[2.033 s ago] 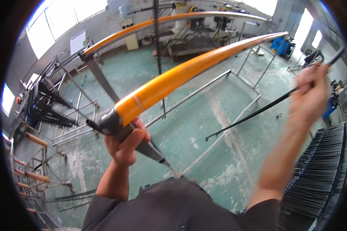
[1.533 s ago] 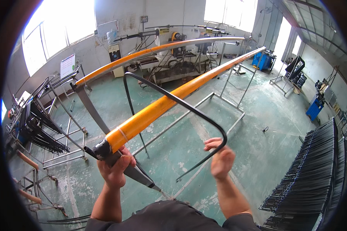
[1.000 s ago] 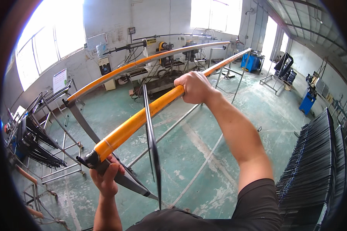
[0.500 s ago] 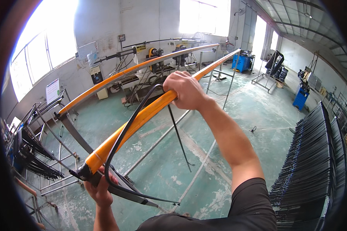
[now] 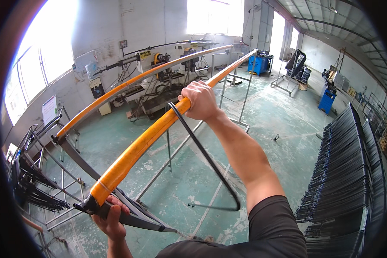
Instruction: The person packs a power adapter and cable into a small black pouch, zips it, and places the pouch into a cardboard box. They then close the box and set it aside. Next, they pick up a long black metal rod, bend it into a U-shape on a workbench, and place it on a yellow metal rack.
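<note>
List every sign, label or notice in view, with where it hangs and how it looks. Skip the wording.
White paper sheet: left, by the windows, rectangular, tilted.
Pale board: back wall, left of the machine, rectangular.
Small dark plate: back wall, higher up, squarish.
Yellow label: on the machine, small rectangle.

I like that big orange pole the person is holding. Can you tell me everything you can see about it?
The orange pole is long and padded-looking, with a dark metal end piece near the person. It rises slanted away toward a metal rack. The left hand grips the dark near end; the right hand grips further up, pressing a bent black strip against it. A second orange pole lies alongside.
</note>
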`<state>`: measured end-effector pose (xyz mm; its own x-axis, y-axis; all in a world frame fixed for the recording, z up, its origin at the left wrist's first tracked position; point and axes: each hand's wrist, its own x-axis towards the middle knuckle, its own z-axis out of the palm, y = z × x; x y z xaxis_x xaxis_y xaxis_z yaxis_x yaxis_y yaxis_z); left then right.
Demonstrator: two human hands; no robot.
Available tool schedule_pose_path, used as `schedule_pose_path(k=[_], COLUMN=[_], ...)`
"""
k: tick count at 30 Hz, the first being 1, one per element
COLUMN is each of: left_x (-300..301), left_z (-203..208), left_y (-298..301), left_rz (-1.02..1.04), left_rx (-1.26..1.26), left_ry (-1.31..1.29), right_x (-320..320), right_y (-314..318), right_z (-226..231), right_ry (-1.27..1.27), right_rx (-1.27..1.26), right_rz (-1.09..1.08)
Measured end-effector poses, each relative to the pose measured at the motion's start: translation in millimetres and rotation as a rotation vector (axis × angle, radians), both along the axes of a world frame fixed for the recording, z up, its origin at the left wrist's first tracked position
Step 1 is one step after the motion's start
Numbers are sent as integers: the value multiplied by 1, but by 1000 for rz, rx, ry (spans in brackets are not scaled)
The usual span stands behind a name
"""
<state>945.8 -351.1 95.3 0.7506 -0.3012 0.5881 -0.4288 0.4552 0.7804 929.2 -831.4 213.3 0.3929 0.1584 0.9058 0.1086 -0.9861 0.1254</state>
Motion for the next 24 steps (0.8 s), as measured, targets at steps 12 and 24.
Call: schedule_pose_path(k=[12,24], left_x=[17,-72], left_z=[-31,127], left_y=[7,-35], left_rz=[94,1091], left_rx=[-18,773], left_ry=[-120,-360], right_x=[-1,-3], right_y=[-2,-36], right_z=[-7,-6], right_ry=[-5,166], right_rx=[18,81], right_rz=[-4,-66])
